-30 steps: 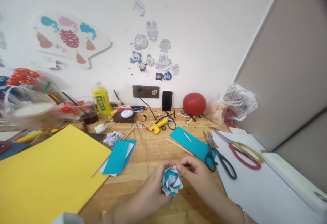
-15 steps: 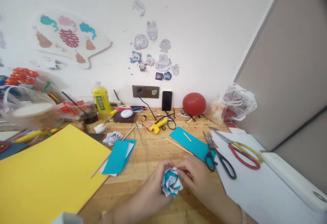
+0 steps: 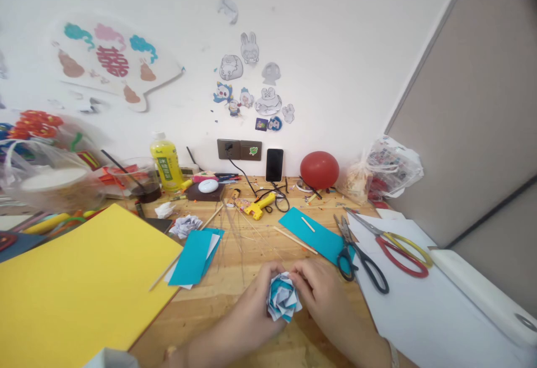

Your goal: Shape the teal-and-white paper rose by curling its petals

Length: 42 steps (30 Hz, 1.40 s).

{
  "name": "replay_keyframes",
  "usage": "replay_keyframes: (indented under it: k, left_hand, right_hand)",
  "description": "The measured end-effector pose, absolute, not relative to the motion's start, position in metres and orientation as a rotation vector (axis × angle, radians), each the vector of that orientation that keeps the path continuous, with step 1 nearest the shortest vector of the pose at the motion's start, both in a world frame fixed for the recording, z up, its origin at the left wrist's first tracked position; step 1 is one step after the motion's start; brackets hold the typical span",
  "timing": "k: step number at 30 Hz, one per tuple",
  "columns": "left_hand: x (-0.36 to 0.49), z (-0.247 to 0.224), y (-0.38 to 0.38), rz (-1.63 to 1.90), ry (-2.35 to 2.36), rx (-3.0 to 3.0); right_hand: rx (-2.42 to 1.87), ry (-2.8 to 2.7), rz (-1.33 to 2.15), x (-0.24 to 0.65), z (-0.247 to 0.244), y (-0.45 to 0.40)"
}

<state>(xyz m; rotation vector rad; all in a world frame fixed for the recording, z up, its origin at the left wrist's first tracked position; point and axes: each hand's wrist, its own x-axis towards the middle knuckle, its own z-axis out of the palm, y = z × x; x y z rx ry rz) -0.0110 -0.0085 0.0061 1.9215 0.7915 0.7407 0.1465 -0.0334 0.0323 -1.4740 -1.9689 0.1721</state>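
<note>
A blue and white folded paper flower (image 3: 284, 297) faces up near the front of the wooden table. My left hand (image 3: 262, 301) is wrapped around its left side and underside. At its upper right edge, the thumb and fingers of my right hand (image 3: 316, 288) pinch a petal. Part of the flower's underside is hidden by my left palm. Blue and white paper strips (image 3: 195, 259) lie to the left of my hands. To the right are a blue sheet (image 3: 312, 236) with a short stick on it and black-handled scissors (image 3: 356, 256).
A large yellow sheet (image 3: 88, 289) covers the left side. A yellow glue gun (image 3: 260, 206), wooden sticks (image 3: 295, 240) and a crumpled paper piece (image 3: 185, 226) lie farther back. Red-and-yellow-handled scissors (image 3: 403, 250) rest on white paper (image 3: 423, 317) at right. A red balloon (image 3: 319, 170) sits by the wall.
The flower has shifted slightly right and up and turned a little in my left hand. My right hand's fingers have moved slightly along its upper right edge.
</note>
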Motion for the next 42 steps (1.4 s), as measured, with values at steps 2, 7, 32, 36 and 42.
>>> replay_keyframes:
  k: [2, 7, 32, 36, 42]
  left_hand:
    - [-0.011, 0.006, -0.008, 0.742, 0.791, 1.915]
    - [-0.011, 0.003, -0.007, 0.745, 0.777, 1.930]
    - [-0.010, 0.010, -0.011, 0.718, 0.706, 1.793]
    - [-0.010, 0.005, -0.011, 0.727, 0.763, 1.773]
    - [-0.004, 0.000, -0.006, 0.749, 0.624, 1.566]
  right_hand:
    - [-1.470, -1.968, 0.159, 0.146, 0.032, -0.033]
    - [-1.457, -1.943, 0.162, 0.145, 0.029, -0.035]
    - [-1.352, -1.871, 0.383, 0.143, 0.040, -0.044]
    - [-1.283, -1.689, 0.717, 0.146, 0.049, -0.046]
    - [-1.321, -1.545, 0.734, 0.153, 0.046, -0.039]
